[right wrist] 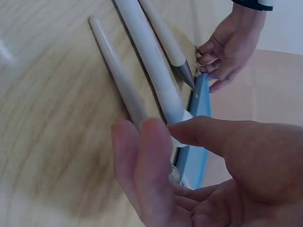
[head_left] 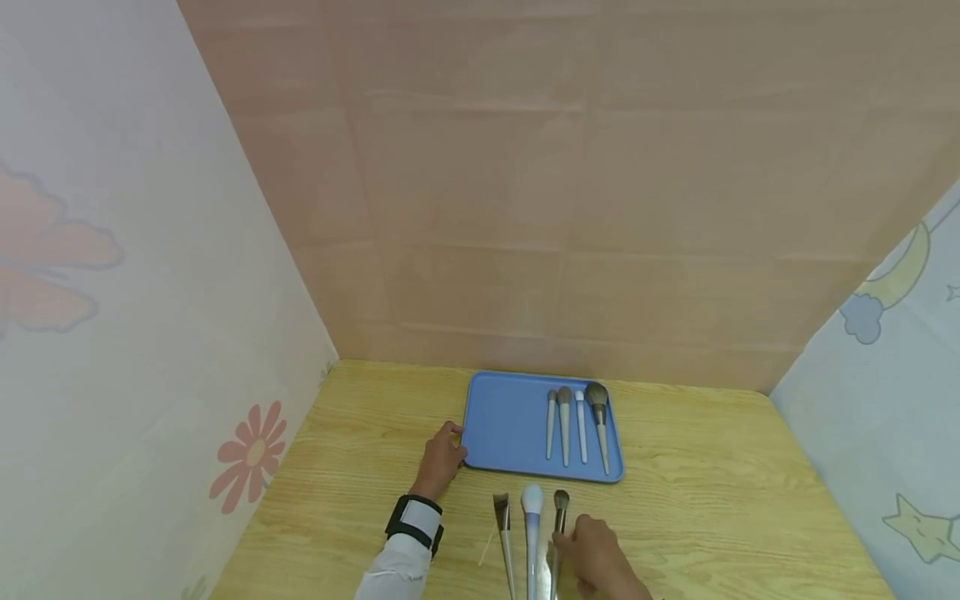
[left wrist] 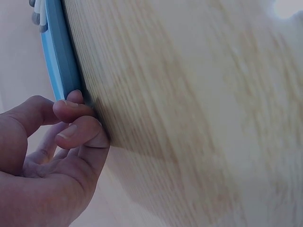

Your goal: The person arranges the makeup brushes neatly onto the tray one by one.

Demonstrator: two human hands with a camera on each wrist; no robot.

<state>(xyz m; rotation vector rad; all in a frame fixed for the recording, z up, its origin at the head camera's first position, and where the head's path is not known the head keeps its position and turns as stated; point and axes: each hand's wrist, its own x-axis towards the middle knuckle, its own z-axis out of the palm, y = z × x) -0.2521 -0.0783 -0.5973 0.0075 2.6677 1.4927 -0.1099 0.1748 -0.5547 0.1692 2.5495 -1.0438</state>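
My left hand (head_left: pixel 441 460) holds the near left corner of a blue tray (head_left: pixel 502 421), its fingers bent against the rim in the left wrist view. On the tray's right side several makeup brushes (head_left: pixel 566 429) lie side by side, heads away from me. In front of the tray, my right hand (head_left: pixel 596 550) pinches a dark-headed makeup brush (head_left: pixel 561 501) near its ferrule; its pale handle (right wrist: pixel 113 66) lies close along the table in the right wrist view. To its left lie a large white-headed brush (head_left: pixel 532 500) and a flat, slanted dark brush (head_left: pixel 502 510).
The wood-grain table (head_left: pixel 712 500) meets a tan backdrop (head_left: pixel 465 167) just behind the tray. White printed walls stand at the left (head_left: pixel 187 250) and right (head_left: pixel 900 375). A thin pale strip (head_left: pixel 487 546) lies left of the slanted brush.
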